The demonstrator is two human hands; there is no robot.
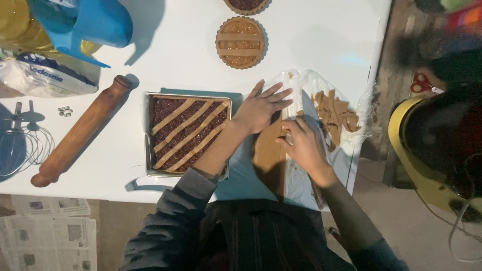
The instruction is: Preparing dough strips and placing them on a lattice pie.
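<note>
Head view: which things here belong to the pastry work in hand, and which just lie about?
In use: left hand, right hand, rolled dough sheet, dough scraps, square tart tin.

Lying about: rolling pin, whisk, round tart, blue jug, red scissors.

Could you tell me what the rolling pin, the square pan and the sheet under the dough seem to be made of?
Rolling pin: likely wood, with an even brown matt surface. Square pan: probably metal, judging by its thin pale grey rim. Sheet: looks like thin clear plastic film, crinkled and glossy, under the flat brown dough.
</note>
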